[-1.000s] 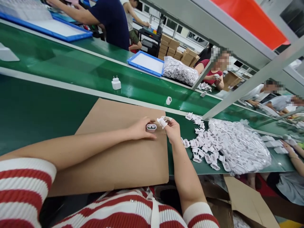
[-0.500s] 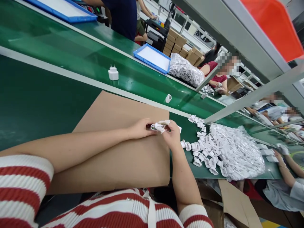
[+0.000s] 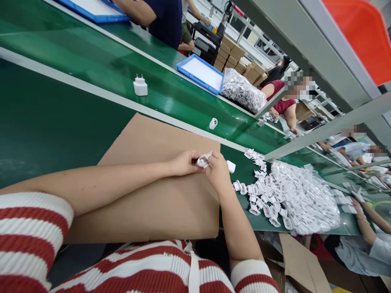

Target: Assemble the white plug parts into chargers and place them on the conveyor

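Note:
My left hand [image 3: 183, 162] is closed, its fingertips pinching a small white plastic charger housing [image 3: 199, 162] above the cardboard sheet [image 3: 171, 203]. My right hand [image 3: 217, 169] is closed over the same piece from the right, with white coverings on its fingertips. Fingers hide most of the housing, so any second part between them cannot be made out. Just right of my right hand, a white charger block [image 3: 231, 166] rests on the green bench. Farther right lie several loose white plug parts [image 3: 259, 191], spilling from a clear plastic bag [image 3: 305, 199] full of them.
Along the green conveyor belt [image 3: 171, 101] stand a white two-pin charger [image 3: 140, 86] and a small white housing [image 3: 213, 123]. Blue trays [image 3: 200, 74] and another filled bag [image 3: 242, 89] sit beyond. A grey frame post [image 3: 305, 140] slants across the right. Co-workers sit nearby.
My right fingers have closed down over the housing, whose open end showed before. The charger block beside my right hand shows more fully. Belt items have shifted slightly left in view.

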`<state>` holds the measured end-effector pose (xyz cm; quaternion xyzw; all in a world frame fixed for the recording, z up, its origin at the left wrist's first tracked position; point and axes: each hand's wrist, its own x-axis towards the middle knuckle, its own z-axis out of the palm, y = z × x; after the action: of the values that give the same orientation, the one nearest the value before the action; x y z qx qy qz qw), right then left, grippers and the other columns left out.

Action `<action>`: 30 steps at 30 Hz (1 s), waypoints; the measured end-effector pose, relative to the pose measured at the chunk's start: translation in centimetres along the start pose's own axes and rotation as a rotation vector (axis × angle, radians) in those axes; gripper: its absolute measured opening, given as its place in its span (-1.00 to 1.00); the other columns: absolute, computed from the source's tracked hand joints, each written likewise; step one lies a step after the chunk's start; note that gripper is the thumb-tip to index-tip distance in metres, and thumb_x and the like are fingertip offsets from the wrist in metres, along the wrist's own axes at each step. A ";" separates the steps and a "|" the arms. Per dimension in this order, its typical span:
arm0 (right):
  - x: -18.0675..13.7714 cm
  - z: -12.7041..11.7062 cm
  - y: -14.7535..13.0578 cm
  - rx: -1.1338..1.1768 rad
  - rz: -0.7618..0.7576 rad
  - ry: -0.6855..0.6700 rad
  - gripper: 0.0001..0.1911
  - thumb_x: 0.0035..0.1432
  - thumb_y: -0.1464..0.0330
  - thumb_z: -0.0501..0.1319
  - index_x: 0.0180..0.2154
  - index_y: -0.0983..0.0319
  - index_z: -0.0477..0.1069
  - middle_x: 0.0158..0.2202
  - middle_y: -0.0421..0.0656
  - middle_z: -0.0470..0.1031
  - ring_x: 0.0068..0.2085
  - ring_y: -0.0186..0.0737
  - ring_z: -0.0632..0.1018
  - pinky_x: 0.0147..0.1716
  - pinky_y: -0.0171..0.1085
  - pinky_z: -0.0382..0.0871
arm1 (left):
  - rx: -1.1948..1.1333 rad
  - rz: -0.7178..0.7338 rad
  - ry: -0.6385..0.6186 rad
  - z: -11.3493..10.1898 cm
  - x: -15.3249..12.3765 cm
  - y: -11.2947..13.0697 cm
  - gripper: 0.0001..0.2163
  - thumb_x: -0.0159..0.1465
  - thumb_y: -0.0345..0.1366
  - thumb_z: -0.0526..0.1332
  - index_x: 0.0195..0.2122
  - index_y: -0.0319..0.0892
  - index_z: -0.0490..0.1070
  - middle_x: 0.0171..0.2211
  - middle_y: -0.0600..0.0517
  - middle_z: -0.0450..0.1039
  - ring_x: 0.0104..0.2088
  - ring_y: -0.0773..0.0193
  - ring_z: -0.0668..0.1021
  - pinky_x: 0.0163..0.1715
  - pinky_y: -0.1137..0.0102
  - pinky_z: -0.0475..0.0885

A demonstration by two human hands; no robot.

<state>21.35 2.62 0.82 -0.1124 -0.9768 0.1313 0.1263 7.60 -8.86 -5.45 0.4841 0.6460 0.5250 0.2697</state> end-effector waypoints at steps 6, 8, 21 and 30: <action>0.2 0.0 -0.1 -0.003 0.012 0.005 -0.73 0.04 0.63 0.12 -0.36 0.22 0.52 -0.30 -0.09 0.36 -0.20 -0.09 0.39 -0.26 -0.21 0.28 | 0.000 0.023 -0.033 -0.1 0.0 0.0 -0.71 0.13 -0.02 0.40 -0.36 -0.16 0.53 -0.33 -0.01 0.53 -0.24 0.05 0.58 -0.21 0.24 0.45; 0.1 0.2 0.4 0.056 0.025 0.025 -0.74 0.07 0.60 0.13 -0.34 0.22 0.54 -0.31 -0.10 0.36 -0.21 -0.09 0.41 -0.24 -0.21 0.31 | 0.004 0.011 -0.023 -0.1 -0.1 0.1 -0.69 0.13 0.00 0.40 -0.37 -0.16 0.52 -0.34 -0.01 0.52 -0.25 0.06 0.58 -0.24 0.25 0.44; -0.8 1.6 0.2 0.263 0.189 0.107 -0.68 0.05 0.57 0.20 -0.22 0.20 0.63 -0.34 -0.20 0.34 -0.38 -0.24 0.39 -0.38 -0.30 0.26 | 0.188 0.104 0.055 0.8 -1.4 0.4 -0.62 0.25 0.00 0.28 -0.06 -0.16 0.57 -0.09 -0.12 0.60 -0.07 -0.05 0.61 0.00 0.12 0.52; -1.4 1.6 -0.5 0.245 0.305 0.069 -0.70 0.12 0.53 0.26 -0.13 0.18 0.63 -0.18 -0.16 0.51 -0.18 -0.19 0.54 -0.25 -0.32 0.38 | 0.641 0.192 0.095 0.5 -3.1 0.6 -0.64 0.39 0.01 0.04 -0.15 -0.09 0.52 -0.16 -0.22 0.62 -0.11 -0.20 0.64 -0.07 -0.03 0.55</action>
<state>22.10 1.45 -0.85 -0.2471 -0.9202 0.2630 0.1513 9.45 -11.43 -5.59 0.5777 0.7417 0.3401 0.0225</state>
